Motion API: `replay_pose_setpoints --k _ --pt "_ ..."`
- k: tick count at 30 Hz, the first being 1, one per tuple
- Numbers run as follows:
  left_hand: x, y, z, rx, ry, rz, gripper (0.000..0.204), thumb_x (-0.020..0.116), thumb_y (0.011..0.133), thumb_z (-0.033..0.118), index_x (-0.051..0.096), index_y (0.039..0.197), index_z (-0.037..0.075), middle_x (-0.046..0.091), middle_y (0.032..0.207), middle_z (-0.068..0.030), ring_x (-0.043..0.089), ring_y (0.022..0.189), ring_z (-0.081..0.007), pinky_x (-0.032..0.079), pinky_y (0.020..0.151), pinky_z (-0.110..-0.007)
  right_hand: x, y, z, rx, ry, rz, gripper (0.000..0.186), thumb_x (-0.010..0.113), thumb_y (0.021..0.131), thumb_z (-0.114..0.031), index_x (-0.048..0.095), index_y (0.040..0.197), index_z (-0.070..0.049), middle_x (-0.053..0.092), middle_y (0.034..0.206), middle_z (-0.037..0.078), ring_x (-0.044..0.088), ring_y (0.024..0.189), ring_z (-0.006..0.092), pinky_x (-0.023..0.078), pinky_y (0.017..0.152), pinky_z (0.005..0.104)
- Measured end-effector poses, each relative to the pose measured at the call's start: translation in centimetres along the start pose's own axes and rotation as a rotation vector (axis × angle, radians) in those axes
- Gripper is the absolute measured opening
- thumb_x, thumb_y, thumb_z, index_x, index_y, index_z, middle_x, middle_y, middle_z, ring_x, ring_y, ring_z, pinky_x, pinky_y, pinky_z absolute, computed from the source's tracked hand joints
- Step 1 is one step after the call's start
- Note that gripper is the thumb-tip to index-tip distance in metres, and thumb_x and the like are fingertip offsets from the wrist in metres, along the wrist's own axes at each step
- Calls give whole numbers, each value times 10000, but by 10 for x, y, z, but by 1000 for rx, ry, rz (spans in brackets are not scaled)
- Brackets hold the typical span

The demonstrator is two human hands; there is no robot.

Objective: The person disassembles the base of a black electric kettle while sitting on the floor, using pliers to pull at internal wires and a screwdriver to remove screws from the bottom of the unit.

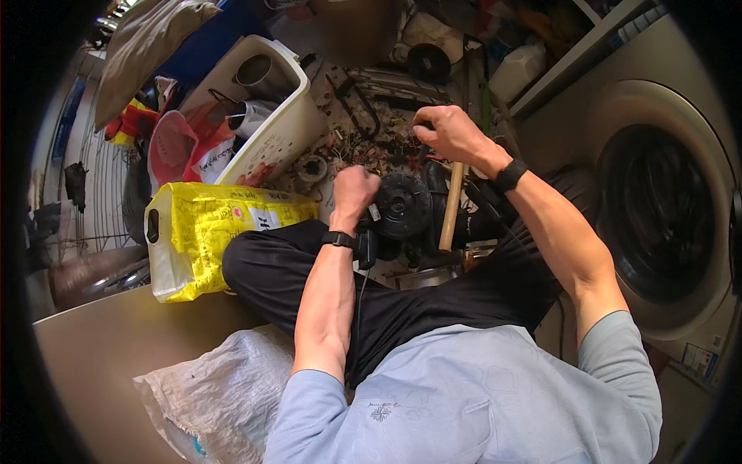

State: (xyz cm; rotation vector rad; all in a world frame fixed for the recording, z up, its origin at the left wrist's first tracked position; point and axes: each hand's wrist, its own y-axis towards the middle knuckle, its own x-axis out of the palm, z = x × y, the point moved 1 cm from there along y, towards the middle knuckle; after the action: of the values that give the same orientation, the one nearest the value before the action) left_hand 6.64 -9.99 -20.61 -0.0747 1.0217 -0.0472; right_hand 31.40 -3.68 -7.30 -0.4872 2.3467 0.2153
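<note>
My left hand [355, 188] is closed just to the left of a black round disc-like part [398, 205]; I cannot make out what it grips. My right hand [448, 131] is raised higher and to the right, fingers curled in a pinch, with any held item hidden or too small to name. A wooden handle [453, 206] lies upright in the picture below my right hand, beside black parts. Above the disc are scattered small scraps [367, 151] and a dark bent metal piece [362, 116]. A small metal ring-shaped part [311, 170] lies left of my left hand.
At the left stand a white bin [300, 116] with metal containers and a yellow bag [197, 247]. A white woven sack [216, 394] lies lower left. A front-loading washing machine [680, 108] borders the right. A shelf [553, 66] with bottles is at the upper right.
</note>
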Motion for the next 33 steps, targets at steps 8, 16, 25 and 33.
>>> replay_pose_setpoints --k 8,16,25,33 --pt "-11 -7 -6 -10 -330 -278 315 654 924 162 772 1169 4 786 1014 -213 757 926 -332 573 842 -429 13 -19 -4 -119 33 -69 210 701 932 -168 738 1033 13 739 953 228 728 894 419 576 779 473" --pt "8 -44 9 98 -230 -529 462 576 771 -54 796 1168 34 787 1060 -202 755 1022 -372 590 908 -410 33 -38 -20 -363 -78 2 153 711 916 -160 682 1002 -36 701 900 183 706 905 403 582 793 489" --pt "20 -58 14 260 -174 -398 271 751 809 37 821 1071 48 713 1037 -177 694 1006 -402 557 869 -468 45 -40 -32 -404 -118 6 131 711 911 -126 632 914 -22 659 869 172 692 839 400 572 729 483" --pt "28 -62 14 285 -240 -379 154 731 808 12 774 956 6 710 1026 -196 679 1001 -425 546 847 -490 55 -38 -47 -480 -133 -5 140 692 916 -135 612 862 -33 650 834 165 685 759 401 567 655 493"
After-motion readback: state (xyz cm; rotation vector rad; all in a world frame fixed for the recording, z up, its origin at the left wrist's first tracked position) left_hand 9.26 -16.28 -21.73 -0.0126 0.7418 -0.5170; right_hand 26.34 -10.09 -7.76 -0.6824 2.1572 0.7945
